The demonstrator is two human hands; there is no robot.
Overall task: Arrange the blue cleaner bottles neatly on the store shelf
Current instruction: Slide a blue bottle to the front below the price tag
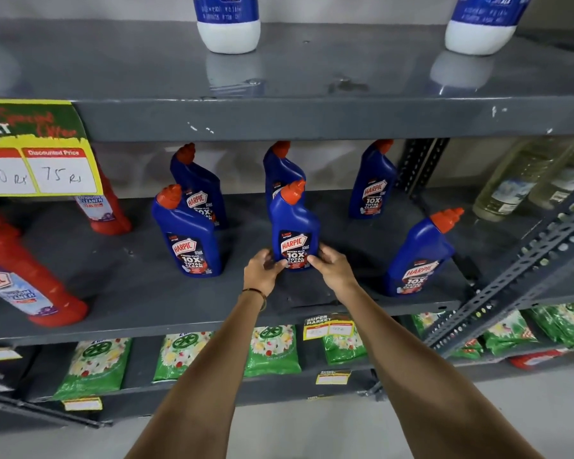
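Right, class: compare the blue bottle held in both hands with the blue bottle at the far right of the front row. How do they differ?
The held bottle looks upright; the far-right bottle seems to lean right. The left hand and right hand flank the held bottle's base; nothing touches the far-right bottle. Shared: blue bodies, orange-red caps, Harpic labels, same grey shelf.

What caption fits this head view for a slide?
Both hands, left hand and right hand, grip the front middle blue bottle on the shelf.
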